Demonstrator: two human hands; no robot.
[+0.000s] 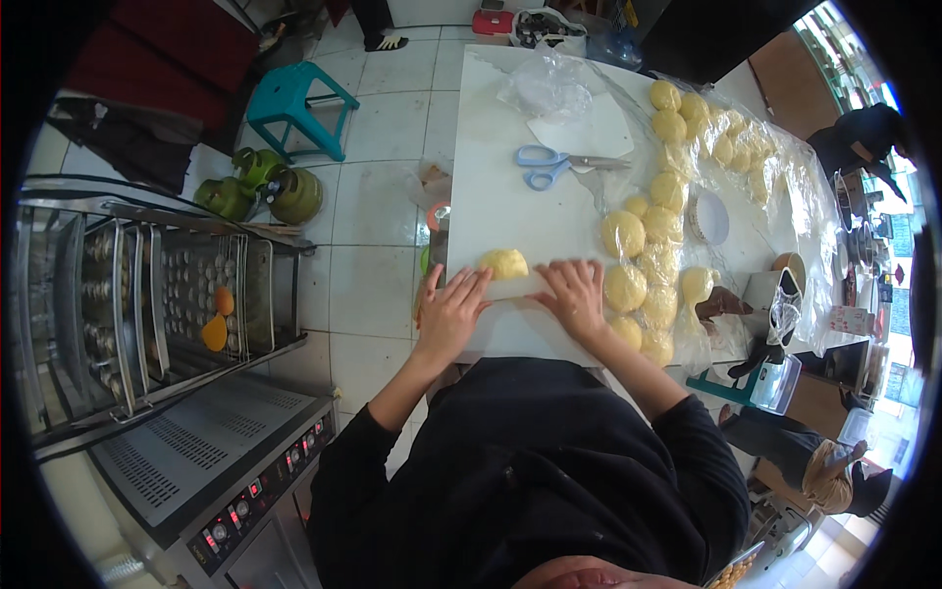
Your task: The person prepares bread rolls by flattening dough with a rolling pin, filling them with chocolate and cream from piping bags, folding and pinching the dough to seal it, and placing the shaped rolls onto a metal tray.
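Note:
My left hand [454,304] and my right hand [572,294] press down with spread, slightly bent fingers on what looks like a slim pale rod [512,297] at the near part of the white table [491,142]. A rounded piece of yellow dough [502,263] sits just beyond the rod, between my hands. To the right lie several dough balls [624,288] under clear plastic sheeting, beside a round white container [708,216]. Blue-handled scissors [545,165] and a crumpled plastic bag [545,88] are farther back.
A teal stool [294,108] and green gas cylinders [292,194] stand at left, near a tray rack [126,304] above a steel oven [211,452]. Boxes and bowls [775,294] crowd the table's right side. A person in dark trousers [770,437] is at lower right; another leg [378,25] shows at top.

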